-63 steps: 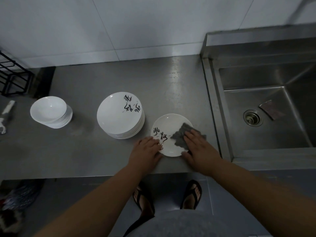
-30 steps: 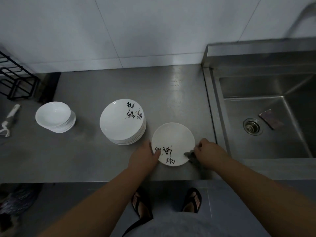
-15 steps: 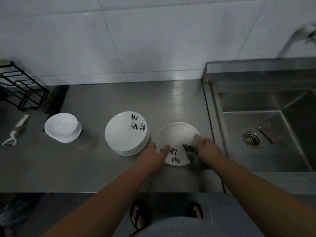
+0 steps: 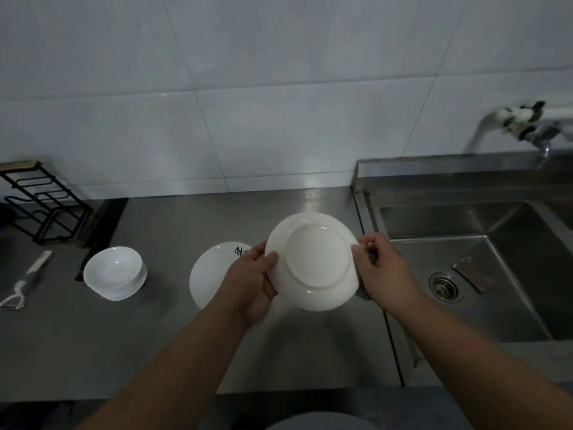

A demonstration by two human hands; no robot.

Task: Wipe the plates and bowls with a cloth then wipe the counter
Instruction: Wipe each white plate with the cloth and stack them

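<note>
Faces a white tiled wall [image 4: 279, 88] across a grey steel counter [image 4: 139, 342], with a steel sink [image 4: 434, 221] set in on the right. Holds one white plate [image 4: 313, 262] up off the counter between both hands, just in front of the sink's left edge, tilted, plain underside and foot ring toward the camera. Grips the plate's left rim with the left hand [image 4: 251, 283], thumb over the rim onto the underside, the other fingers wrapped behind and mostly out of sight. Pinches the right rim with the right hand [image 4: 381, 268], fingers curled tight at the edge, thumb on the near face. Has a stack of plates [image 4: 210, 274] on the counter just behind and left of the held one, partly hidden by the left hand, black brush marks on the top plate. Has a stack of bowls [image 4: 113, 273] further left, white, well apart from the plates. Shows a black wire rack [image 4: 43, 203] at the far left against the wall and a blurred tap [image 4: 521, 119] above the sink. Lets a dark grey cloth [image 4: 362, 294] peek out below the right hand at the plate's lower right edge; cannot tell whether gripped or lying on the counter. Leaves a pale-handled tool [image 4: 28, 280] at the counter's left end, and a drain [image 4: 446, 285] with a small flat scrap [image 4: 471, 273] beside it in the sink.
</note>
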